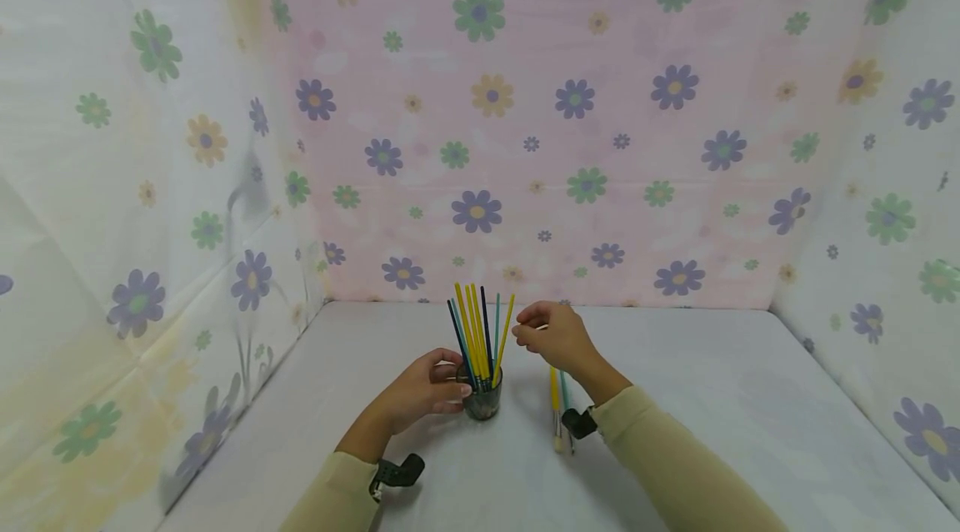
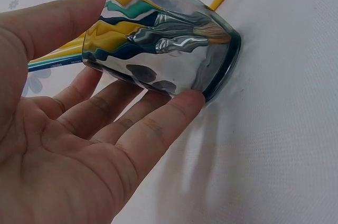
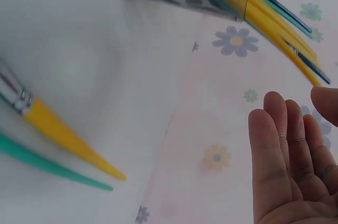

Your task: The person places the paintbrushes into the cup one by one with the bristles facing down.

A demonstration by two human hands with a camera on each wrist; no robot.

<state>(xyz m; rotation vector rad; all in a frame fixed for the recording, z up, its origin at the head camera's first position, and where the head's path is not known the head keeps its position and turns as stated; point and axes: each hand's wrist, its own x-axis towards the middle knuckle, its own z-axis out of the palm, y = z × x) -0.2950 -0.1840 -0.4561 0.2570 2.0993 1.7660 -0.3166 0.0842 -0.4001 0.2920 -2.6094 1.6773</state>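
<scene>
My left hand grips a small clear glass standing on the table, thumb on one side and fingers round the other. Several paintbrushes with yellow, dark blue and teal handles lean in it, handles up; in the left wrist view their bristles and metal ferrules show through the glass wall. To the right of the handles hovers my right hand, its fingers loosely bent. In the right wrist view that hand holds nothing, and its thumb stands apart from the fingers, close to the yellow handle tips.
On the white table, a yellow-handled brush and a teal-handled brush lie side by side below my right hand, bristles towards me. Flower-printed cloth hangs behind the table and along both sides.
</scene>
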